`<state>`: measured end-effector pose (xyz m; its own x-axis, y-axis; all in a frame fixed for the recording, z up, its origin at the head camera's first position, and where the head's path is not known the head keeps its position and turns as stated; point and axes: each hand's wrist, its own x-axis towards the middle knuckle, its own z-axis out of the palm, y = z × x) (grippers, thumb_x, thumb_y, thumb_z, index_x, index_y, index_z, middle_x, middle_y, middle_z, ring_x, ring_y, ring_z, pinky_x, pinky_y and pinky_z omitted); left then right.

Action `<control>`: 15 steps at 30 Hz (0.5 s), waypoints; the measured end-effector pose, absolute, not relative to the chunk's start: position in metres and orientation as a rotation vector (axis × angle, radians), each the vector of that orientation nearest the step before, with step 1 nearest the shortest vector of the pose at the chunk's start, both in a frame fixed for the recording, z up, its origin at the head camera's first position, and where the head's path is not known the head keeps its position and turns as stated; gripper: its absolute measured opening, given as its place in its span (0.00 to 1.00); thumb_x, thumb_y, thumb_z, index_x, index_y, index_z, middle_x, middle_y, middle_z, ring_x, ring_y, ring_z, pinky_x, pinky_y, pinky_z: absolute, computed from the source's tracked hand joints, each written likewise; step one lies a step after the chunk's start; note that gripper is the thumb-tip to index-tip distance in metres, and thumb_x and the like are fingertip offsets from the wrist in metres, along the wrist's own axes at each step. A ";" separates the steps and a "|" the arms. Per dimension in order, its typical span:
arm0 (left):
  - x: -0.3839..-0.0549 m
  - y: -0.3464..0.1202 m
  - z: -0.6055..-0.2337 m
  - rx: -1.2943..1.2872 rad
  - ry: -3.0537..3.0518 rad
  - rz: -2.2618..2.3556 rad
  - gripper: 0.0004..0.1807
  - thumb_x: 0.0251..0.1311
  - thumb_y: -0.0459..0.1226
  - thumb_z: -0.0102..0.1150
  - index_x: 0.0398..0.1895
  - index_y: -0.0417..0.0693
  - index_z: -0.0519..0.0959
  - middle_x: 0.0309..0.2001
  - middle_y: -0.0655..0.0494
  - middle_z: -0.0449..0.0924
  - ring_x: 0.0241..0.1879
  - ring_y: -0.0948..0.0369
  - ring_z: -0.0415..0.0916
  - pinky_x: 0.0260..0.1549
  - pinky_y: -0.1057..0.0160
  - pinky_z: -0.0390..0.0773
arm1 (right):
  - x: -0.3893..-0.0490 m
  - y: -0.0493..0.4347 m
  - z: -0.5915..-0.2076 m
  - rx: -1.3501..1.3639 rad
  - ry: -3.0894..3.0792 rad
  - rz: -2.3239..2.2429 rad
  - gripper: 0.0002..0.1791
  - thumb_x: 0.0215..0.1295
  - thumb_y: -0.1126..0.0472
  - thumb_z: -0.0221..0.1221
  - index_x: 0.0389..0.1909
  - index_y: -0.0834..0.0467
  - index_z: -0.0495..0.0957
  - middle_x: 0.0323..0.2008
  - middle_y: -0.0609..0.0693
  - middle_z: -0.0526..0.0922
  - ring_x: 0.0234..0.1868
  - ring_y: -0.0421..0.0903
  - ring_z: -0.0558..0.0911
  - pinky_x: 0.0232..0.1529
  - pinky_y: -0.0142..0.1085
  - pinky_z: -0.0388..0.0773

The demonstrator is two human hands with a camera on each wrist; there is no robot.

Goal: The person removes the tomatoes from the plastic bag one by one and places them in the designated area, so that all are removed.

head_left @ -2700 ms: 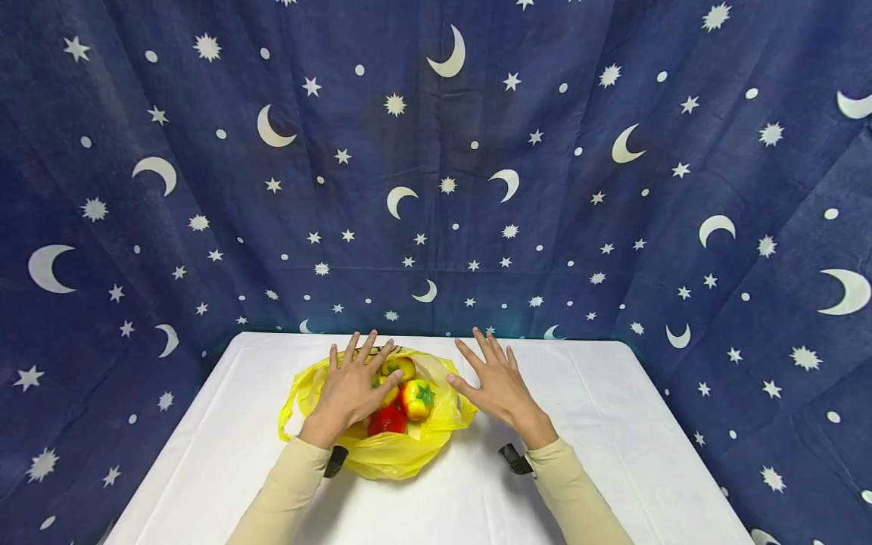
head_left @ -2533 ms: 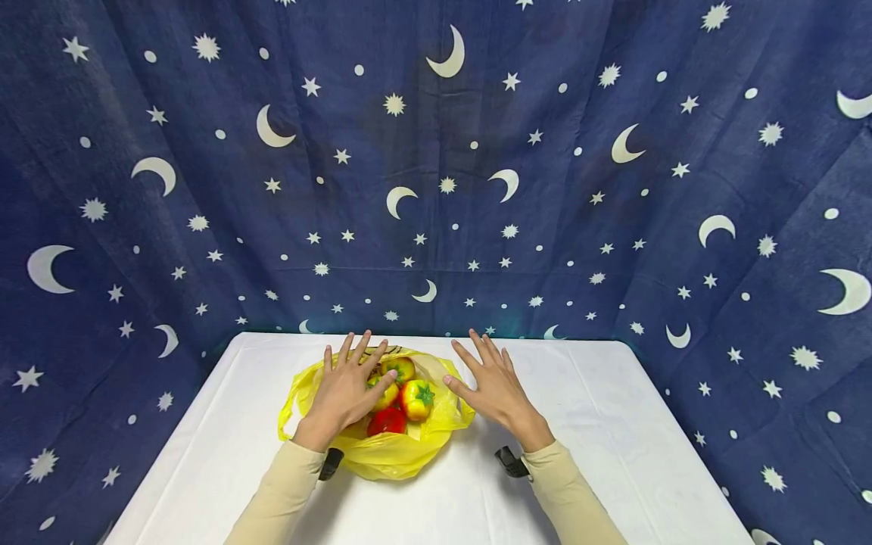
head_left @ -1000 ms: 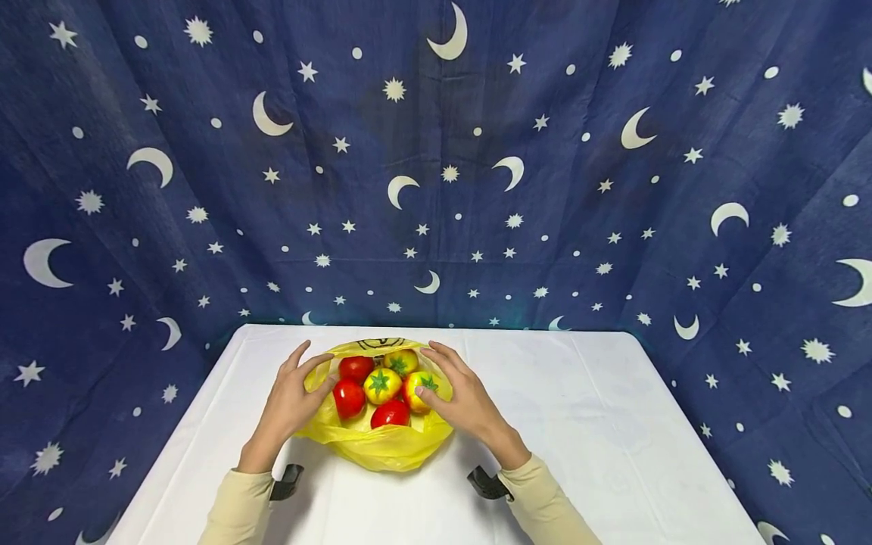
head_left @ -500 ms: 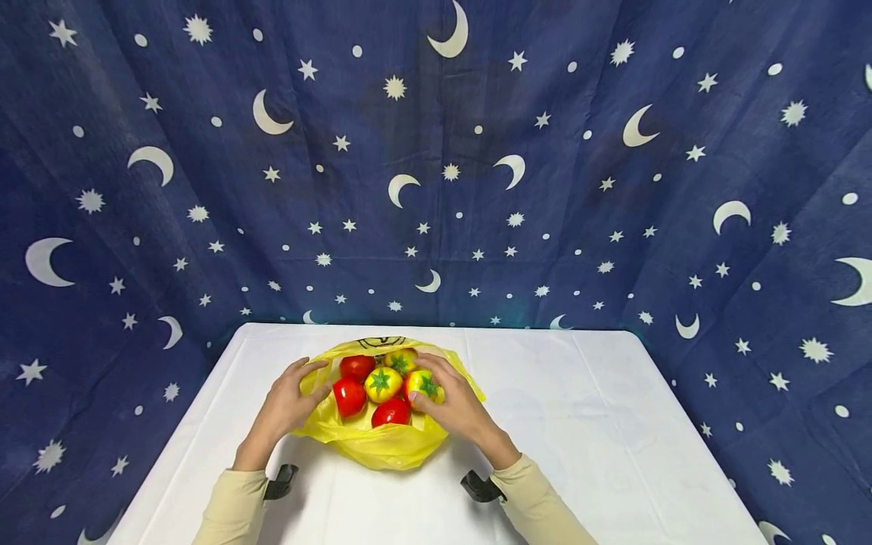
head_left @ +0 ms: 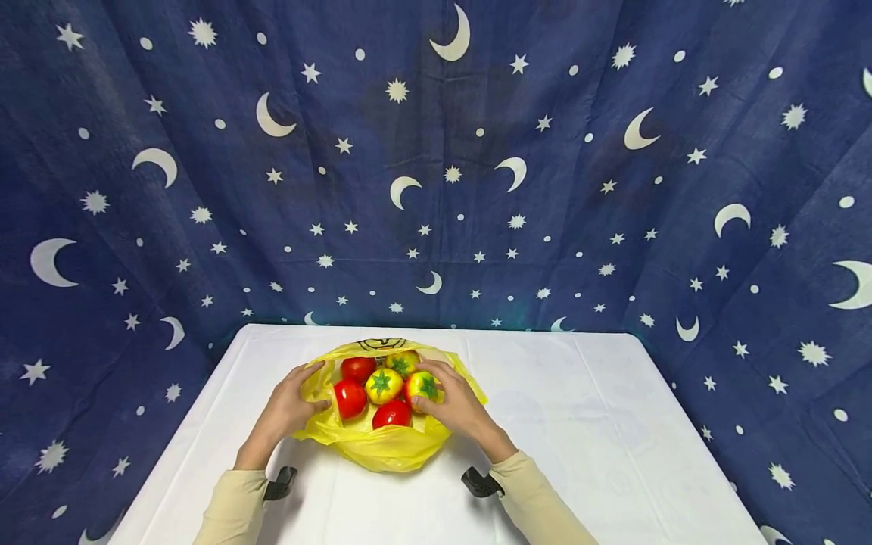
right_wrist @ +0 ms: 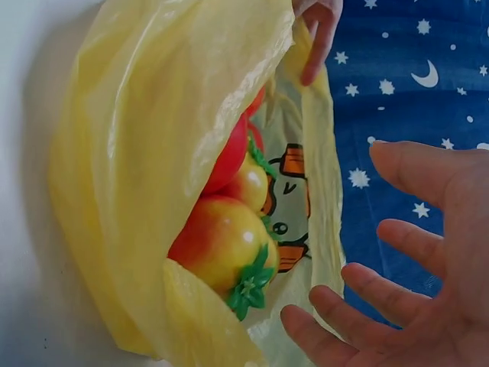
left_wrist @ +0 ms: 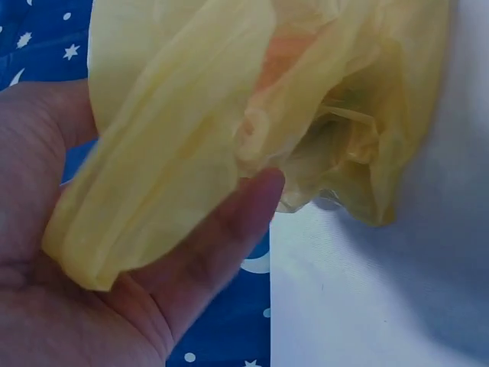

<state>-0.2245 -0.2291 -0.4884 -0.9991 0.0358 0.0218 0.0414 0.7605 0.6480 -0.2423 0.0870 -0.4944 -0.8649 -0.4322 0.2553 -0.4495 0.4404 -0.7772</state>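
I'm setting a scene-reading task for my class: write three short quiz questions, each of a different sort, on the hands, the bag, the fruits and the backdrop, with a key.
1. Count: In the head view, how many glossy, all-red round fruits show inside the thin yellow plastic bag?

2. True or false: The person's right hand is nearer than the left hand to the rightmost round yellow-and-red fruit with a green leafy top.

3. Multiple choice: What pattern is on the dark blue fabric backdrop?
A) stripes
B) white moons and stars
C) flowers

Key: 1. Three. 2. True. 3. B.
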 end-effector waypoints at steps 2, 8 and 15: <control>-0.225 -0.229 -0.490 -0.074 -2.929 -1.094 0.44 0.50 0.32 0.70 0.72 0.42 0.62 0.71 0.34 0.58 0.69 0.34 0.58 0.67 0.34 0.60 | -0.244 0.088 -0.496 0.803 -2.668 1.378 0.30 0.61 0.54 0.65 0.64 0.56 0.72 0.67 0.56 0.71 0.67 0.55 0.73 0.62 0.54 0.75; -0.227 -0.227 -0.492 -0.110 -2.886 -1.102 0.48 0.46 0.27 0.70 0.74 0.40 0.59 0.72 0.36 0.56 0.70 0.34 0.57 0.67 0.34 0.59 | -0.252 0.088 -0.501 0.777 -2.732 1.265 0.33 0.59 0.53 0.67 0.65 0.57 0.72 0.66 0.52 0.72 0.67 0.55 0.72 0.67 0.54 0.70; -0.228 -0.229 -0.494 -0.145 -2.876 -1.099 0.49 0.44 0.23 0.68 0.74 0.40 0.58 0.72 0.36 0.58 0.70 0.35 0.58 0.68 0.36 0.60 | -0.258 0.087 -0.507 0.719 -2.814 1.240 0.36 0.55 0.54 0.71 0.66 0.56 0.71 0.66 0.52 0.72 0.68 0.56 0.71 0.69 0.56 0.67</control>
